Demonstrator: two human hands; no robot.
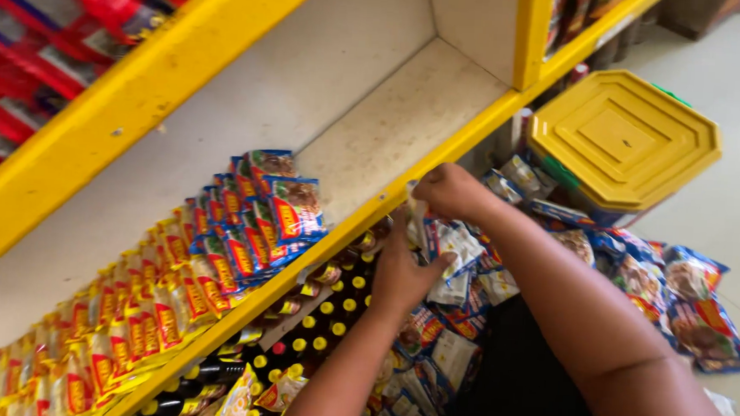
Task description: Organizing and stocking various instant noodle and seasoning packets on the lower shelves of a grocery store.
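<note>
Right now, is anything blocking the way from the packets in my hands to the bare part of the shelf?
Nothing visible. Both hands hold white packets just outside the yellow shelf edge; the bare shelf board lies right of the stacked blue packets.

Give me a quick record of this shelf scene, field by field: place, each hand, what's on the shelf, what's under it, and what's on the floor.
place: yellow-edged shelf in a shop
left hand: gripping white packets below the shelf edge
right hand: pinching the top of the same packets
on shelf: rows of packets, blue ones at the near end, yellow ones farther along; right part bare
under shelf: dark bottles with yellow caps
floor: loose packets, yellow lid on a bin
</note>
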